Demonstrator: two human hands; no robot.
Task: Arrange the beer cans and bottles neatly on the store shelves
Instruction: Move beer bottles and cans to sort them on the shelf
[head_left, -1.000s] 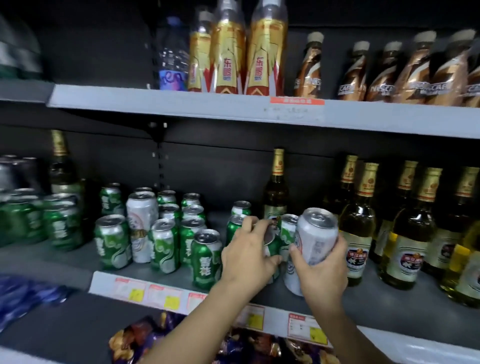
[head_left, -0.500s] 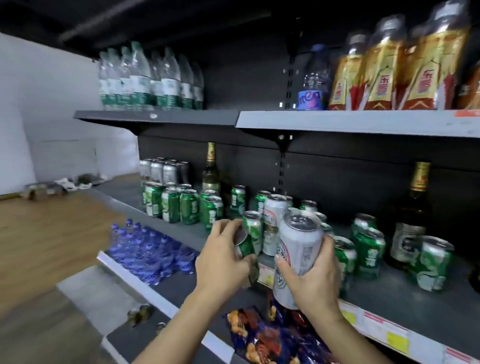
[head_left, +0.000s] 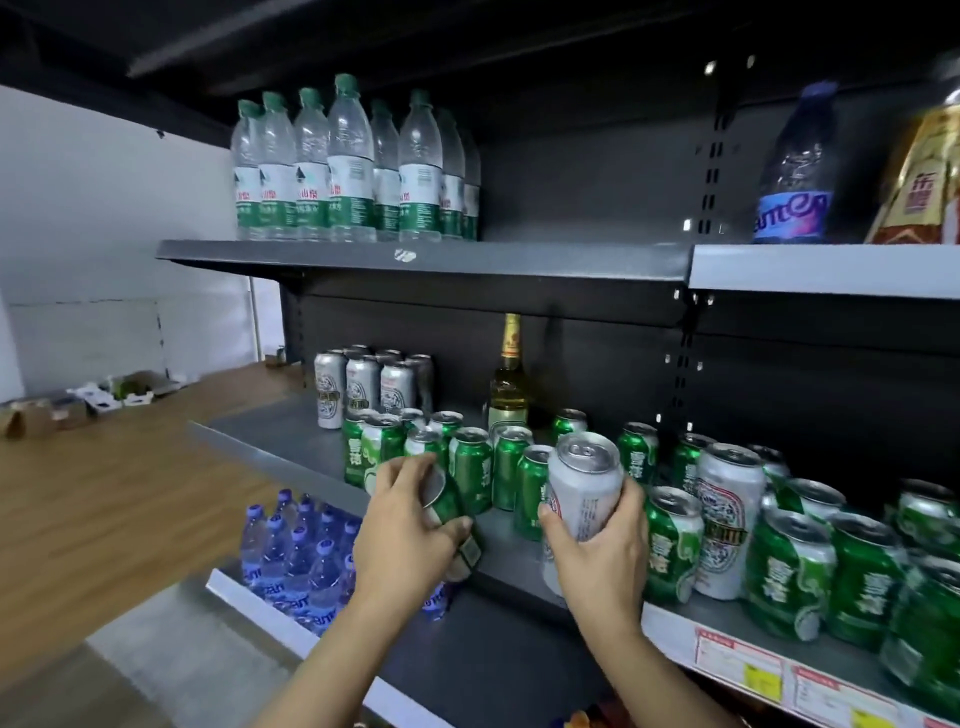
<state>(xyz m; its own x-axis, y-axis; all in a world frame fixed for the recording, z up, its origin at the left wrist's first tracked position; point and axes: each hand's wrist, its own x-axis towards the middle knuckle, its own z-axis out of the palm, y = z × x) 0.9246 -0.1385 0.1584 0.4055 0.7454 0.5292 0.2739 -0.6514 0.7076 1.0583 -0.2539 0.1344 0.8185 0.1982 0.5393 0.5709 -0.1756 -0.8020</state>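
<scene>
Single head cam, wide-angle, no second view to overlap.
Looks forward and slightly down from in front of the shelves (head_left: 426, 260), angled toward their left end. Close range: left hand (head_left: 402, 540) and right hand (head_left: 602, 551) sit low centre, middle shelf (head_left: 291, 441) near, floor (head_left: 104, 499) visible at left.

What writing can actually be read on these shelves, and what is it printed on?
"雪花" on the green cans.
"山泉" partly, on the water bottles.
Purple script, roughly "antea", unclear, on the blue bottle.
Red characters on the gold bottle: blurred.
Emblem lettering on the silver cans: blurred.
Price tags: too small.
Silver can in the right hand: unreadable.
</scene>
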